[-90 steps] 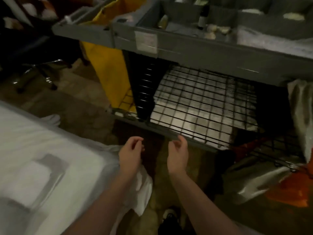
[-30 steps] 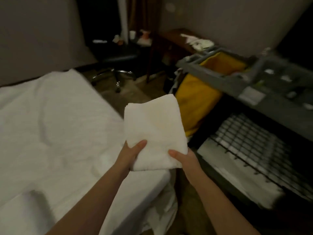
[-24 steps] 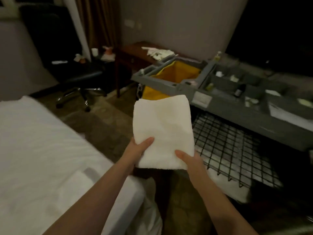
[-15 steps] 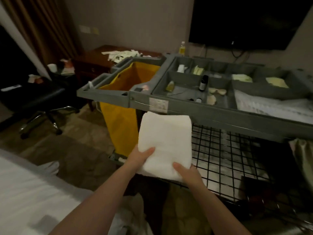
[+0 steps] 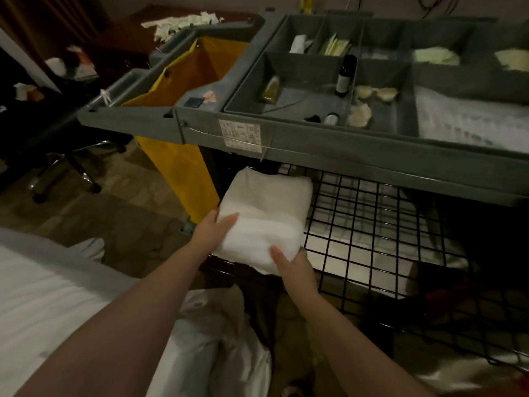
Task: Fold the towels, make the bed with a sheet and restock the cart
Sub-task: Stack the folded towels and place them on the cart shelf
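Observation:
A folded white towel lies at the left end of the black wire shelf of the grey housekeeping cart, its far end under the cart's top tray. My left hand grips the towel's near left corner, thumb on top. My right hand grips the near right corner, thumb on top as well. The bed with its white sheet fills the lower left.
A yellow laundry bag hangs on the cart's left end. The top tray holds small bottles, packets and white linen. An office chair base stands at left. Crumpled white linen lies on the floor near me.
Both hands took a folded towel from the bed, swung right to the cart and lowered it onto the wire shelf, pushing its far end under the top tray.

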Motion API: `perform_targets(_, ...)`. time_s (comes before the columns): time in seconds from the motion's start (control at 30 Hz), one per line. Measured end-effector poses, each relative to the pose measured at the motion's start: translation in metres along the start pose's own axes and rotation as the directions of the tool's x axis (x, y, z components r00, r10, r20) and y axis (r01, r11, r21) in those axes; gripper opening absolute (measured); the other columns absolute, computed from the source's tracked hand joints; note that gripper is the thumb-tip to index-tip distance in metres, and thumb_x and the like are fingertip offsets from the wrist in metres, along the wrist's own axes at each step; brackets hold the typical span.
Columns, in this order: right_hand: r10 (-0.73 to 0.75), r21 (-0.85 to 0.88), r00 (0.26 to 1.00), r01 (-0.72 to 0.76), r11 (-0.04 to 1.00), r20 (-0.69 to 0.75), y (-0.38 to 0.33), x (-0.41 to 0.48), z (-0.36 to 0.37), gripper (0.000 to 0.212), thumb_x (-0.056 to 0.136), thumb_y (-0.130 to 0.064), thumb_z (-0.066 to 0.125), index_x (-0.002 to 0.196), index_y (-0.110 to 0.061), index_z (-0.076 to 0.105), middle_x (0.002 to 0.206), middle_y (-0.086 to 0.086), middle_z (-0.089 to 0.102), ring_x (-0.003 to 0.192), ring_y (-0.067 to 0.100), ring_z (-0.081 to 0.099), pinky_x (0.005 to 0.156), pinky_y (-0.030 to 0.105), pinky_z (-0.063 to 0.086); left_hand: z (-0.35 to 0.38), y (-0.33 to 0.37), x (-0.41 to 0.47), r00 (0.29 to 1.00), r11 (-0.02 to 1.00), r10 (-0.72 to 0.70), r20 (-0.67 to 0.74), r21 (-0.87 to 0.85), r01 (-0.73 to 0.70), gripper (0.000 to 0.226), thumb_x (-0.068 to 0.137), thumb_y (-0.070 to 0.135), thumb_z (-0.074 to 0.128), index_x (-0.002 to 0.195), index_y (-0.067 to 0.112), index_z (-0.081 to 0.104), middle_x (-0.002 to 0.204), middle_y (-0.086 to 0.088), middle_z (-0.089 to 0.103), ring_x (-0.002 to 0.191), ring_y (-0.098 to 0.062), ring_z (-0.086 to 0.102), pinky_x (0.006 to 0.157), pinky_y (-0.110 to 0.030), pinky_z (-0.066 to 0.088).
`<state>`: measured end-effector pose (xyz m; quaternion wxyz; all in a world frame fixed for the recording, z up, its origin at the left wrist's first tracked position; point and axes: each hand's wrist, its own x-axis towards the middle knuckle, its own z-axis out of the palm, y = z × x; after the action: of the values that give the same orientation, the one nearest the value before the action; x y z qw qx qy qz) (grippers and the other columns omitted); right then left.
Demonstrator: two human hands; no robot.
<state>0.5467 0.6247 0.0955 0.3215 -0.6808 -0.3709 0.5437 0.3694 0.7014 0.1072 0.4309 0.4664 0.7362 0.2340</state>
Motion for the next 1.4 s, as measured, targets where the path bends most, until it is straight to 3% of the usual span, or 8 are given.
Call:
perform_targets(0.13, 0.052, -0.009, 0.999, -0.052, 0.999, 0.015, 0.003, 0.0, 0.001, 0.07, 0.086, -0.044, 0.063, 0.14, -0.009, 0.033, 0.111, -0.003, 0.049, 0.097, 0.014, 0.051, 0.079, 0.026, 0.043, 0.008, -0.025, -0.003, 0.983, 0.982, -0.181, -0.017, 0.055, 0.182, 0.071, 0.091, 0.059, 0.041, 0.144, 0.013, 0.033, 0.142, -0.016, 0.043, 0.126, -0.038, 0.042, 0.103, -0.044, 0.037)
perform_targets(0.27, 0.05, 0.008, 0.998, -0.05, 0.999, -0.032, 0.003, -0.009, -0.001, 0.064, 0.088, -0.044, 0.06, 0.138, -0.012, 0.035, 0.119, 0.0, 0.054, 0.099, 0.017, 0.054, 0.08, 0.029, 0.046, 0.009, -0.026, -0.008, 0.99, 0.986, -0.141, -0.024, 0.091, 0.143, 0.066, 0.093, 0.058, 0.038, 0.141, 0.013, 0.034, 0.136, -0.016, 0.046, 0.121, -0.039, 0.046, 0.093, -0.041, 0.039)
perform_targets(0.47, -0.354, -0.468, 0.916, 0.234, 0.852, -0.188, -0.002, -0.032, 0.002, 0.058, 0.09, -0.033, 0.054, 0.142, -0.02, 0.032, 0.145, 0.0, 0.031, 0.13, 0.016, 0.033, 0.109, 0.033, 0.033, 0.004, -0.016, -0.035, 0.911, 0.88, 0.227, -0.345, 0.474, -0.04, 0.057, 0.095, 0.043, 0.045, 0.141, 0.011, 0.035, 0.134, -0.021, 0.039, 0.12, -0.039, 0.039, 0.094, -0.048, 0.036)
perform_targets(0.63, -0.461, -0.774, 0.886, 0.327, 0.542, 0.053, -0.005, -0.03, 0.013, 0.049, 0.098, -0.036, 0.035, 0.146, -0.03, 0.029, 0.158, -0.003, 0.016, 0.146, 0.016, 0.006, 0.118, 0.038, 0.01, 0.021, -0.023, -0.064, 0.786, 0.612, 0.616, -0.047, 0.657, -0.44, 0.05, 0.093, 0.043, 0.028, 0.126, 0.02, 0.057, 0.126, -0.011, 0.056, 0.115, -0.031, 0.053, 0.089, -0.048, 0.043)
perform_targets(0.77, -0.495, -0.776, 0.865, 0.369, 0.512, 0.086, -0.01, -0.031, 0.013, 0.055, 0.094, -0.042, 0.02, 0.14, -0.023, 0.042, 0.153, -0.001, 0.03, 0.144, 0.018, 0.016, 0.117, 0.041, 0.016, 0.015, -0.034, -0.066, 0.876, 0.594, 0.466, 0.129, 0.687, -0.417, 0.062, 0.096, 0.05, 0.007, 0.149, 0.024, 0.025, 0.154, 0.004, 0.027, 0.143, -0.015, 0.021, 0.113, -0.044, 0.017)
perform_targets(0.9, -0.628, -0.672, 0.775, 0.506, 0.54, 0.079, -0.028, -0.057, 0.034, 0.044, 0.09, -0.039, 0.032, 0.11, -0.018, 0.065, 0.114, -0.001, 0.064, 0.111, 0.019, 0.055, 0.104, 0.046, 0.034, -0.021, -0.036, -0.089, 0.853, 0.69, 0.521, -0.036, 0.607, -0.395, 0.066, 0.093, 0.051, 0.009, 0.143, 0.021, 0.038, 0.147, -0.002, 0.041, 0.135, -0.02, 0.037, 0.109, -0.045, 0.024)
perform_targets(1.1, -0.773, -0.469, 0.52, 0.819, 0.331, 0.363, -0.037, -0.134, 0.131, 0.026, 0.09, -0.023, 0.046, 0.095, -0.014, 0.071, 0.087, -0.001, 0.07, 0.079, 0.014, 0.061, 0.073, 0.027, 0.046, -0.098, -0.114, -0.178, 0.837, 0.879, 0.372, -0.401, 0.441, -0.179, 0.051, 0.093, 0.043, 0.03, 0.128, 0.015, 0.056, 0.134, -0.009, 0.052, 0.119, -0.028, 0.052, 0.096, -0.047, 0.039)
perform_targets(1.4, -0.425, -0.288, 0.375, 0.923, 0.256, 0.824, 0.038, -0.295, 0.341, 0.021, 0.095, -0.019, 0.054, 0.11, -0.017, 0.069, 0.105, -0.002, 0.07, 0.091, 0.013, 0.061, 0.085, 0.016, 0.038, -0.232, -0.342, -0.353, 0.628, 0.946, -0.169, -0.76, 0.054, 0.319, 0.035, 0.096, 0.022, 0.045, 0.13, 0.015, 0.054, 0.131, -0.007, 0.055, 0.119, -0.027, 0.052, 0.1, -0.044, 0.038)
